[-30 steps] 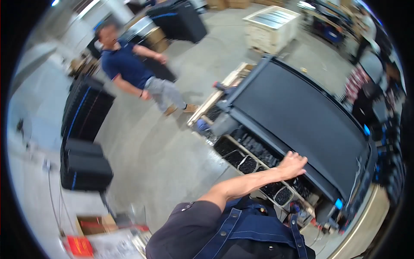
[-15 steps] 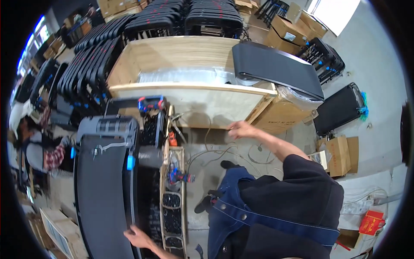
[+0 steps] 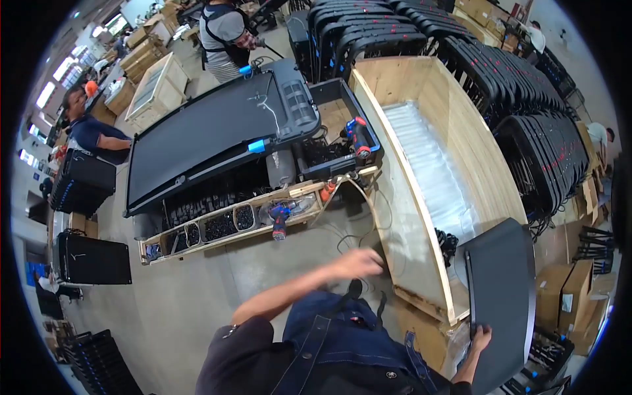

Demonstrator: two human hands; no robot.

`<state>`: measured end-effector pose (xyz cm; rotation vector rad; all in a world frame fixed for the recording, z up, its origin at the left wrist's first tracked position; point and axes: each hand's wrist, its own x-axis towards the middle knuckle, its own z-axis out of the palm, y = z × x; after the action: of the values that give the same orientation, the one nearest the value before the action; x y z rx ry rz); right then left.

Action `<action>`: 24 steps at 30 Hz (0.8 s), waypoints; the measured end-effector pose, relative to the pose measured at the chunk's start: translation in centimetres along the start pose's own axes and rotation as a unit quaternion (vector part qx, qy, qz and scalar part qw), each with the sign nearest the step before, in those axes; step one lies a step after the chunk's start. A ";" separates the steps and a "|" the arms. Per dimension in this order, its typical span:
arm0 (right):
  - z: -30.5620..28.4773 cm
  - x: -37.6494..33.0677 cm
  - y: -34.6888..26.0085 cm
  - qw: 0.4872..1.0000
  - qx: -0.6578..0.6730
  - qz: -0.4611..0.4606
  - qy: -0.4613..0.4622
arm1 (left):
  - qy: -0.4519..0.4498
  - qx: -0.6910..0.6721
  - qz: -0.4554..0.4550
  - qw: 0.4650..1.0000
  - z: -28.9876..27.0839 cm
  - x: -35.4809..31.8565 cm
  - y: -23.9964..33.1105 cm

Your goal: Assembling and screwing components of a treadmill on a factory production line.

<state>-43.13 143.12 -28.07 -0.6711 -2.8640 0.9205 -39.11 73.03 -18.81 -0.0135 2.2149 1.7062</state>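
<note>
1. Panel (image 3: 503, 296) — dark and flat — now stands at the lower right against the wooden crate (image 3: 421, 99); half a second ago it lay across the crate's top.
2. Its long axis runs nearly upright, leaning slightly, top end toward the crate.
3. Right hand (image 3: 480, 339) is closed around the panel's lower edge.
4. Left hand (image 3: 359, 263) is blurred, touching nothing — how far open, I cannot tell.
</note>
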 end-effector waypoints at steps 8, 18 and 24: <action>-15.0 -0.5 11.1 0.990 -0.123 0.047 -0.055 | -0.070 -0.293 -0.098 0.949 30.3 15.0 5.9; -19.6 22.3 14.9 0.944 -0.301 -0.069 0.112 | 0.025 -0.370 -0.193 0.909 42.5 17.8 9.2; -21.6 30.4 15.5 0.933 -0.287 -0.215 0.026 | 0.095 -0.322 -0.144 0.931 44.8 18.7 8.7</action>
<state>-60.64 178.87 -21.44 -0.0603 -3.0343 -0.0001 -46.83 121.25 -25.58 -0.6515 1.5565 2.2311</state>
